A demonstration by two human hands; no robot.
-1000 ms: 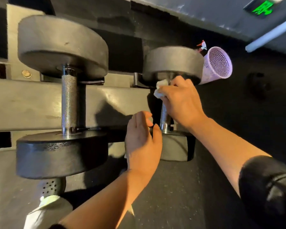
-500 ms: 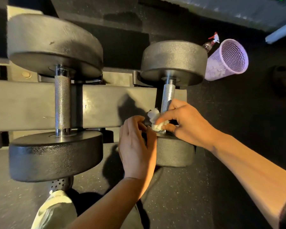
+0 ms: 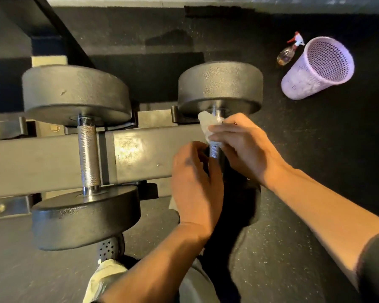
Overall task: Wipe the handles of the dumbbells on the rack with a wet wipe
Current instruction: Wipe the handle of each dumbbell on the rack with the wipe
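Black dumbbells (image 3: 219, 88), two; one wipe (image 3: 206, 124) in right hand (image 3: 243, 147).

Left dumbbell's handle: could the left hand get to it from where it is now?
Probably yes. The left dumbbell's handle is bare with nothing covering it, and the left hand sits just right of it, though the wipe is in the right hand.

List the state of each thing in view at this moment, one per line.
Wet wipe: crumpled, pressed on the right dumbbell's handle.
Right hand: closed on the wipe, at the handle's top.
Left hand: curled beside the lower handle, grip unclear.
Right dumbbell: racked, being wiped.
Left dumbbell: racked, handle bare, untouched.
Purple basket: upright on the floor.
Spray bottle: behind the basket.
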